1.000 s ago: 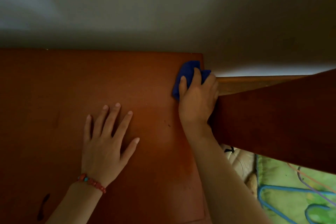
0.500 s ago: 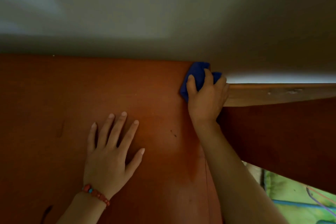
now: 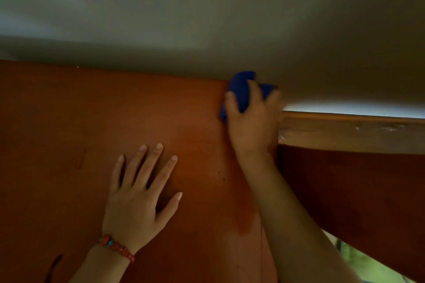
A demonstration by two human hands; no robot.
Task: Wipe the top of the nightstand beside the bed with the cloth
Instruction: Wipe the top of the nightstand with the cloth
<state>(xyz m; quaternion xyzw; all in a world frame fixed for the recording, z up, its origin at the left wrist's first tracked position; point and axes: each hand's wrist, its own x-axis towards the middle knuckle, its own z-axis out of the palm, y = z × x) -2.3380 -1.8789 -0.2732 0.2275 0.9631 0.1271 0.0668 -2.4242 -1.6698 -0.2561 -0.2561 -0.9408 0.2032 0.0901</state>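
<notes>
One head-worn camera looks steeply down, close over the nightstand [image 3: 69,122], facing the wall [image 3: 207,18] behind it.

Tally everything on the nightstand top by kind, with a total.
Hands: 2, left hand flat on the nightstand, right hand gripping the cloth
Cloths: 1, blue cloth at the back right corner
Bracelets: 1, red bracelet on the left wrist
Total: 4
</notes>
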